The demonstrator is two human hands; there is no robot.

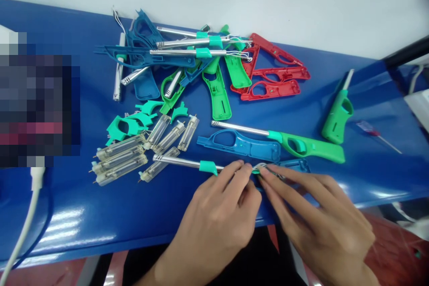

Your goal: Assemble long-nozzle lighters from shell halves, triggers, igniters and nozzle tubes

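Observation:
At the table's front edge my left hand point(221, 205) is closed, its fingers pressed on the rear end of a lighter's metal tube point(179, 161) with a teal collar point(208, 167). Thin white wires point(259, 167) run from it between my two hands. My right hand point(318, 210) pinches these wires with its fingertips, close to a small teal part. Beneath my right fingers shows part of a blue handle half point(296, 165); the rest is hidden. Just beyond lie another blue handle half point(239, 143) and an assembled green lighter point(315, 148).
Several clear fuel tanks point(122, 172) and teal trigger pieces point(120, 129) lie left. Behind are piled tubes point(191, 44), blue, green point(217, 94) and red handle halves point(271, 90). A second green lighter point(337, 116) and a screwdriver point(377, 133) lie right. A white cable point(28, 219) hangs left.

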